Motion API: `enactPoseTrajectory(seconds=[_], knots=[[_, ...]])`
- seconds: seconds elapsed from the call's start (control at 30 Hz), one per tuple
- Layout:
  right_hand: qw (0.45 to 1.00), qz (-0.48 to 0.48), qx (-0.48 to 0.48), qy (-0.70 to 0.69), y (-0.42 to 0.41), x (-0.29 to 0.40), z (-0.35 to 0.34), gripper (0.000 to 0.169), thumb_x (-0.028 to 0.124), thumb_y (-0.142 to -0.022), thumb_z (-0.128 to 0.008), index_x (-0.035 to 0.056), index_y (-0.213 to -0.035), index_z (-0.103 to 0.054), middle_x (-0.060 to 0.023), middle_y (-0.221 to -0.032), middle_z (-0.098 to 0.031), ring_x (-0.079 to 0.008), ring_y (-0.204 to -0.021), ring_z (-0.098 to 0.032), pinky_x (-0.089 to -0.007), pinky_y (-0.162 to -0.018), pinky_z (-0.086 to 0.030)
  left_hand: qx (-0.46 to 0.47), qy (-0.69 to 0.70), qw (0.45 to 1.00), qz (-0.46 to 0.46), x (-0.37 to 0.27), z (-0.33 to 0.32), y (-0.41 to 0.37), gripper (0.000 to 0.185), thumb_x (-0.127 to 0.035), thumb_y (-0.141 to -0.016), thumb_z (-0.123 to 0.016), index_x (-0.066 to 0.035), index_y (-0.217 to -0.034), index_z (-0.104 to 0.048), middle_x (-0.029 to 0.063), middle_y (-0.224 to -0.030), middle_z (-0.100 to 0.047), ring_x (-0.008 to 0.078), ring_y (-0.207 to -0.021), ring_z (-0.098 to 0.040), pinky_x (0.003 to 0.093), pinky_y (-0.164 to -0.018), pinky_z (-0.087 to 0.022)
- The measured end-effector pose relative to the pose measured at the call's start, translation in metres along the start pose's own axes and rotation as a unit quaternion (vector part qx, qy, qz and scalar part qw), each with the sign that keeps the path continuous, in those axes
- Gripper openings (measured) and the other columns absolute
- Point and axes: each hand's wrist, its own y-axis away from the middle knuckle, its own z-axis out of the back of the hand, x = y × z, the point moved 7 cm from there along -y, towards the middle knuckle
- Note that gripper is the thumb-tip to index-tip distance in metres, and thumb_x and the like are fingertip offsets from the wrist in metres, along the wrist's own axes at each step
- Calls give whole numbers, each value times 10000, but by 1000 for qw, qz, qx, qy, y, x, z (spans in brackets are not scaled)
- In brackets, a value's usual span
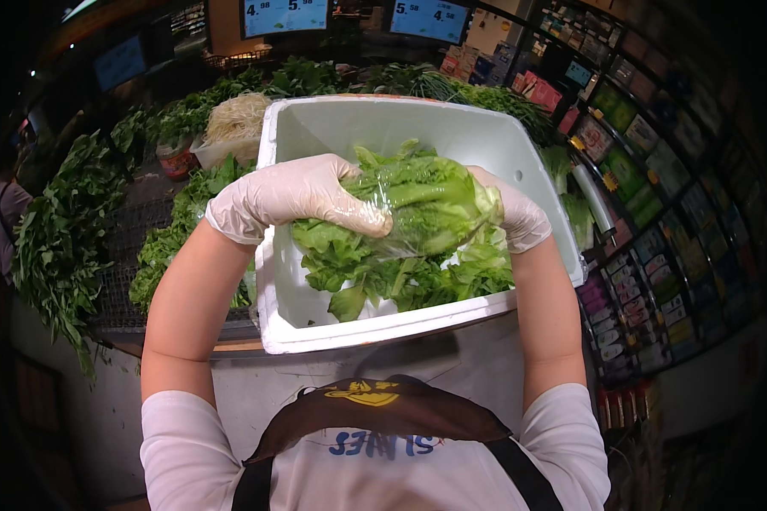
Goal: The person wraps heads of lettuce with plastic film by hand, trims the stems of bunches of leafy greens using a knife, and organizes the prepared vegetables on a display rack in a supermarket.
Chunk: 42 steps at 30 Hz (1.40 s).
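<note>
A head of leafy lettuce [431, 198], partly covered in clear plastic film, is held between my two gloved hands above a white foam box [383, 329]. My left hand [319, 195] grips its leafy end, with the thumb lying across the film. At the cut stem end, my right hand [514, 211] supports the lettuce from the right; its fingers are mostly hidden behind the head. Loose green lettuce leaves [351, 300] lie inside the box below.
Leafy greens [70, 217] and a tub of pale bean sprouts [236, 124] cover the stand at left. Packaged goods fill the shelves [652, 166] at right. Price screens [284, 16] hang behind. Another person [6, 207] stands at the far left.
</note>
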Motion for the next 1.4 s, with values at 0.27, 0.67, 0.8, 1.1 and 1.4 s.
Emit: enactPoseTrajectory(seconds=[0.27,0.67,0.8,1.1,1.4], knots=[[968,182,-169,28,12,38,-10,655,45,-749,-758,-15,-1330,-461,-119,-1284,-542,-164,-1088,-567,-291,-939,-462,-222,92,971,-12,34,60,-25,575,-421,-740,-774,33,-1076,-665,90,-905,-703,152,-840,-672,276,-779,-532],[951,151,-269,17,-3,-30,26,386,9,-888,-560,5,-1260,-458,-86,-1210,-583,-181,-1065,-576,-306,-966,-456,-214,49,974,-50,17,29,-43,582,-441,-757,-752,29,-1087,-656,140,-1078,-645,184,-1007,-605,313,-816,-507],[920,70,-343,175,-6,-11,14,332,61,-850,-632,1,-1167,-552,-88,-1094,-649,-158,-1008,-604,-289,-890,-470,-422,-81,844,-321,-14,26,-5,384,-228,-792,-763,-1,-1085,-663,108,-1106,-609,170,-984,-593,300,-864,-482],[924,-114,-363,-46,11,-15,21,432,57,-733,-753,-20,-1129,-599,-77,-986,-670,-140,-918,-616,-265,-765,-513,-86,-107,988,-72,13,-6,-15,721,-200,-819,-728,11,-1405,-364,168,-1334,-518,201,-1226,-504,322,-1006,-416],[987,57,-130,82,-1,37,-12,775,153,-725,-797,11,-1388,-421,-111,-1132,-601,-132,-987,-586,-255,-801,-501,-154,378,907,-103,48,7,-24,416,-199,-809,-713,-10,-1155,-581,55,-1017,-647,121,-922,-612,282,-846,-496]])
